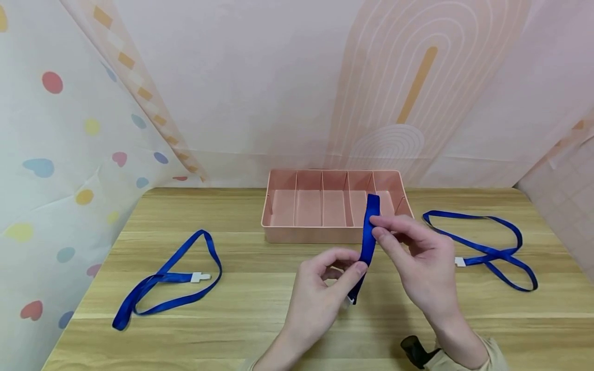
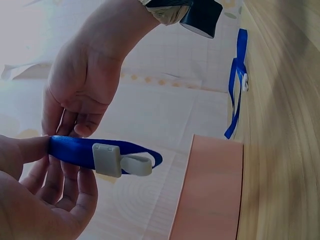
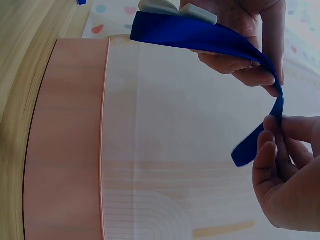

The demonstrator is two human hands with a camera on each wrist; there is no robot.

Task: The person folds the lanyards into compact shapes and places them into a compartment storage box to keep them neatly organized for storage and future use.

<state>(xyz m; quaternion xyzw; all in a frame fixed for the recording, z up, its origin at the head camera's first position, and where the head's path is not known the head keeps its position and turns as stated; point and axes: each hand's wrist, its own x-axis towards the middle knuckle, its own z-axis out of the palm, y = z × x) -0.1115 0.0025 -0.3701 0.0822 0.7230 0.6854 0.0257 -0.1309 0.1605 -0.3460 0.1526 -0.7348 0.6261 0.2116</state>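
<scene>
Blue lanyard [image 1: 369, 232] is folded up and held above the tabletop [image 1: 185, 350], in front of the pink tray [image 1: 292, 235]. We've got the left grip [image 1: 322, 291] and right grip [image 1: 424, 265] both pinching it. From the head view we barely see its white clip [image 2: 107, 160], but the left wrist view shows it fine. We also lose the tray's right front corner behind the right grip.
</scene>
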